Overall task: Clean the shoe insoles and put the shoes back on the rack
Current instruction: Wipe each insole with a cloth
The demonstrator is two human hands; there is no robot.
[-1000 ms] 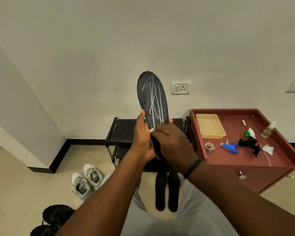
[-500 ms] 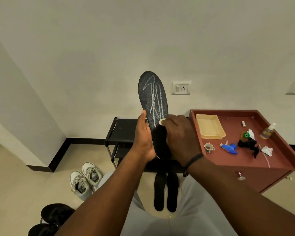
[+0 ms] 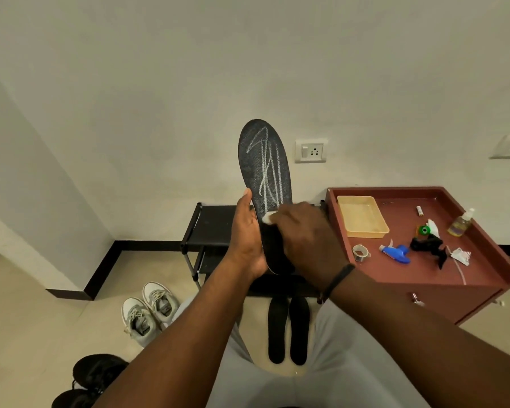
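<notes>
**Chalk-marked insole gets a wipe above the shoe rack**

Pale walls and a tiled floor frame a cleaning job in progress, seen from the head camera. A person's left hand [image 3: 248, 242] grips the heel end of a dark insole [image 3: 265, 169], thumb up along its edge, holding it upright in front of the black shoe rack [image 3: 215, 225]. White scribbled lines run down the insole's face. The right hand [image 3: 304, 237] has its fingers curled around a small white wipe [image 3: 269, 217], pressing it against the insole just below the marks.

Two more black insoles [image 3: 287, 331] lie side by side on the floor between the person's knees. A pair of grey sneakers [image 3: 149, 313] stands to the left, with black shoes [image 3: 92, 378] nearer the camera, none yet on the rack. To the right, a red cabinet [image 3: 424, 278] carries a yellow tray [image 3: 361, 216], a blue spray bottle [image 3: 395, 253], a roll of tape [image 3: 361, 253] and a black cloth [image 3: 430, 245].

Most of the marking appears uncleaned, so the task looks far from done. Held only at the heel, the flexible insole could bend away under a hard stroke, leaving streaks or slipping from the grip. A wipe this small may also smear the white lines rather than lift them.
</notes>
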